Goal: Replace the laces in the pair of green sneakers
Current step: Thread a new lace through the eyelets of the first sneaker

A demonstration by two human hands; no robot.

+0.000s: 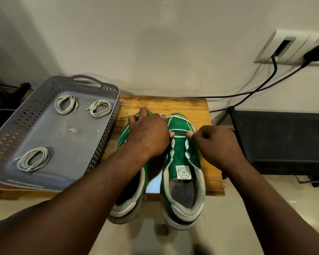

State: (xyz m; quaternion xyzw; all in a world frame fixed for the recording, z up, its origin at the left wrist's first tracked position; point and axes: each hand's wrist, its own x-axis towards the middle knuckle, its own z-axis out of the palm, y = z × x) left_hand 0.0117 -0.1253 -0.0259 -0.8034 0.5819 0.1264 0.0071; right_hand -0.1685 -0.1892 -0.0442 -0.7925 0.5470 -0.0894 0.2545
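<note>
Hands, two, work over two green sneakers standing side by side on one wooden board. Right hand pinches the white lace at the right sneaker. Left hand lies across the left sneaker, fingers curled, thumb tip at that same lace; whether it grips cannot be told. One grey tray just left holds three coiled laces.
</note>
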